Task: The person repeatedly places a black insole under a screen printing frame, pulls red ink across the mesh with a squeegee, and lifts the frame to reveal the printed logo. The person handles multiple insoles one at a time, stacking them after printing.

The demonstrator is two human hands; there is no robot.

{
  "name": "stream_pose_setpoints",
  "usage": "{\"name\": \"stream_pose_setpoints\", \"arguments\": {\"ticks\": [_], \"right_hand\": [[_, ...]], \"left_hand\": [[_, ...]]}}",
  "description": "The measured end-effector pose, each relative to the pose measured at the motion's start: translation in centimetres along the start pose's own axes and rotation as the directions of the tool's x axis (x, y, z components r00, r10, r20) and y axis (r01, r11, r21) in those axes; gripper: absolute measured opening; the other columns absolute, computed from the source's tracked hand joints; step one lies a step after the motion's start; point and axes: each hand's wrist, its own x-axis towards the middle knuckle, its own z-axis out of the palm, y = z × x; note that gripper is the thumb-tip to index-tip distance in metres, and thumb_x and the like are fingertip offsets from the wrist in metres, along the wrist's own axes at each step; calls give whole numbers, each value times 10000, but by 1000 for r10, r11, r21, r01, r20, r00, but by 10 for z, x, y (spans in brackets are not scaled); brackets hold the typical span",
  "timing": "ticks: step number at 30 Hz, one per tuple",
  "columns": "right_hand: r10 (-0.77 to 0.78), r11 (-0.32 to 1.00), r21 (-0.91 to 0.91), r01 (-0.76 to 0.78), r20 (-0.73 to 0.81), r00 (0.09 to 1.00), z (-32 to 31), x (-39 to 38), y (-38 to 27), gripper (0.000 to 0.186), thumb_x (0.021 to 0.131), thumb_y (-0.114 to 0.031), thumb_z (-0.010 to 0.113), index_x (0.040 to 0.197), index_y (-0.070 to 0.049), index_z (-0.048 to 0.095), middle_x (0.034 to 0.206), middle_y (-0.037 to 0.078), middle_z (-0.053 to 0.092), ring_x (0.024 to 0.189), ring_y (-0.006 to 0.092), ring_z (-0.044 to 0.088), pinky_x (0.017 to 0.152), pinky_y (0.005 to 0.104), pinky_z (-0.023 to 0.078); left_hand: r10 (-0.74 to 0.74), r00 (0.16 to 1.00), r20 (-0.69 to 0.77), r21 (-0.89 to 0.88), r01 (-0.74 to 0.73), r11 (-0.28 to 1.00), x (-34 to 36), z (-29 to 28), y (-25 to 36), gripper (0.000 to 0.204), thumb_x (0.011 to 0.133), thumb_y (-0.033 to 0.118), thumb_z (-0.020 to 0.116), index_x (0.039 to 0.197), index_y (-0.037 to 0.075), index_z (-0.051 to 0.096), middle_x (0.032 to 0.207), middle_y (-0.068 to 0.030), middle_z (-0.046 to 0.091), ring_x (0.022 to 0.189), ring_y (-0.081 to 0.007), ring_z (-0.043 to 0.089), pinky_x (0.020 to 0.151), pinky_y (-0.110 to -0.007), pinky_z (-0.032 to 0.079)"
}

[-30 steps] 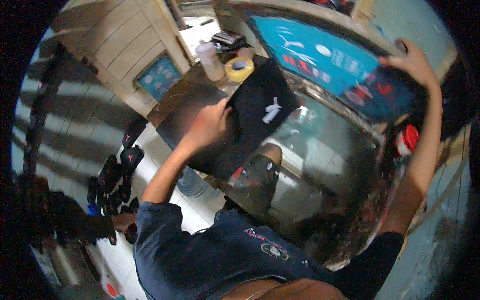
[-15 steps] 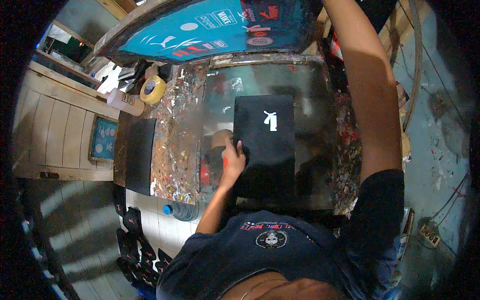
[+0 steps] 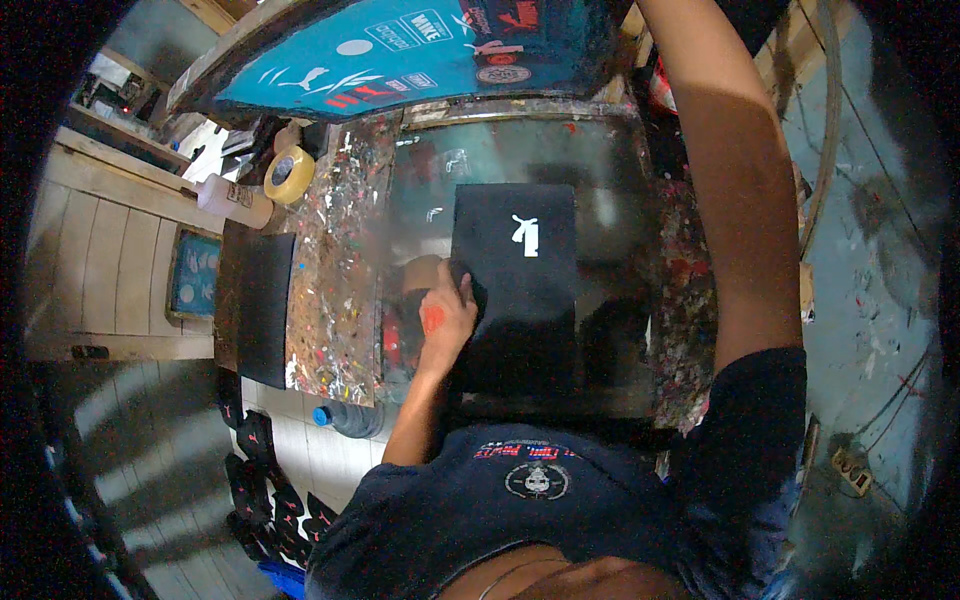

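Observation:
At the left edge of a black sheet [image 3: 520,320], my left hand [image 3: 447,308] has its thumb and fingers around a small black piece [image 3: 466,280], whose kind I cannot make out against the sheet. A red smear marks the back of this hand. The sheet lies on a glossy glass-like plate [image 3: 612,215] and bears a small white print [image 3: 526,236] in its upper part. My right arm [image 3: 730,170] reaches up past the top edge, so its hand is out of view. Beyond the plate, a blue printing screen [image 3: 380,60] with several logo shapes stands tilted up in its frame.
Left of the plate is a paint-spattered board [image 3: 330,290] with a tape roll [image 3: 289,175], a pale bottle [image 3: 235,200] and another black sheet [image 3: 265,310]. A blue-capped water bottle [image 3: 350,418] and several black pieces with red marks [image 3: 258,440] are lower left. A wall socket [image 3: 852,472] is right.
The whole view has shifted slightly, so the plate and sheet appear further left. My left hand stays at the sheet's left edge, its fingers turned a little, and the black piece shows more clearly.

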Motion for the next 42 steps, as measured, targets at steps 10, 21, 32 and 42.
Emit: {"name": "stream_pose_setpoints", "arguments": {"ticks": [10, 21, 32, 42], "right_hand": [[-68, 996, 48, 71, -76, 995, 3, -1, 6, 950, 546, -712, 864, 1020, 103, 751, 1106, 311, 724, 997, 401, 717, 904, 416, 556], [-59, 998, 2, 59, -36, 998, -2, -5, -2, 924, 549, -700, 869, 1012, 92, 757, 1088, 294, 734, 969, 394, 721, 886, 416, 560], [-64, 998, 13, 66, -84, 994, 1, 16, 15, 937, 582, -701, 861, 1067, 92, 747, 1089, 272, 743, 974, 374, 719, 882, 414, 557], [-42, 996, 84, 42, 2, 999, -8, 7, 12, 941, 586, -696, 867, 1085, 92, 740, 1097, 255, 743, 977, 357, 719, 875, 406, 555]], "left_hand": [[825, 539, 171, -156, -812, 563, 0, 80, 257, 523, 853, 286, 742, 1284, 18, 615, 1287, -230, 598, 1202, -411, 543, 989, -512, 457], [930, 330, 161, -191, -914, 357, 32, 95, 210, 754, 840, 463, 763, 1403, 17, 534, 1210, -253, 641, 1137, -422, 600, 989, -511, 453], [682, 702, 207, -13, -695, 719, 68, -36, -4, 1067, 712, 687, 813, 1557, 166, 419, 1555, -337, 347, 1437, -532, 349, 1182, -593, 316], [694, 679, 240, -80, -698, 712, 83, -5, -46, 1169, 599, 590, 930, 1564, 193, 403, 1670, -316, 138, 1551, -505, 155, 1245, -615, 214]]}}
